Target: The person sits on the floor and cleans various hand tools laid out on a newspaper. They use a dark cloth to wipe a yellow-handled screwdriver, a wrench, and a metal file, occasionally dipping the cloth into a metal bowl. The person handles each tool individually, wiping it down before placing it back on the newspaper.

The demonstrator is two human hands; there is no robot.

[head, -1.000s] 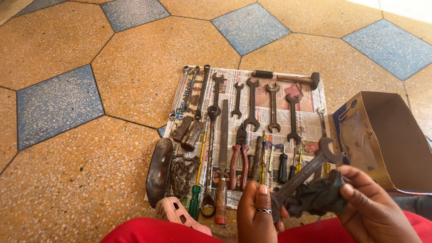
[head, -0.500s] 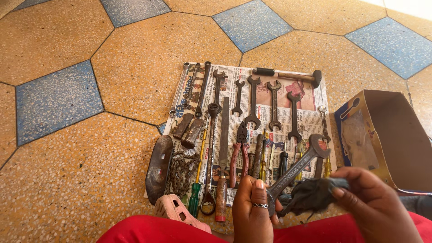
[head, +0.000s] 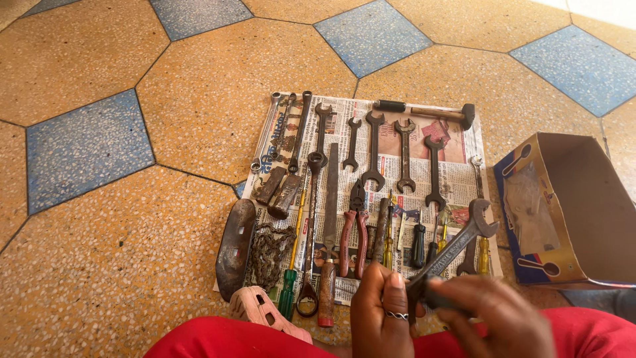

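Your left hand (head: 383, 311) grips the lower shaft of a rusty open-ended spanner (head: 457, 245), fingers wrapped around it, a ring on one finger. The spanner slants up and to the right, its open head hanging above the right edge of the newspaper (head: 457, 176), over the short screwdrivers (head: 419, 244). A second ago that head sat a little higher and further right; now it has dropped slightly toward you and the whole tool lies closer to your lap.

Your right hand (head: 497, 318) has changed most. Earlier it held a dark cloth bunched openly beside the spanner's handle; now it is curled over the handle end, fingers closed around it, and only a sliver of the dark cloth (head: 437, 299) shows between your two hands. The hand is blurred, so you cannot tell exactly how much cloth it holds.

The rest has not moved. The row of spanners (head: 374, 149) lies on the upper half of the newspaper, the hammer (head: 424, 111) across the top, the red-handled pliers (head: 354, 232) and the long file (head: 329, 225) in the middle, and the chain (head: 268, 248) at the left beside the dark curved metal piece (head: 235, 248). The open cardboard box (head: 570, 205) stands on the tiled floor (head: 119, 219) just right of the newspaper.
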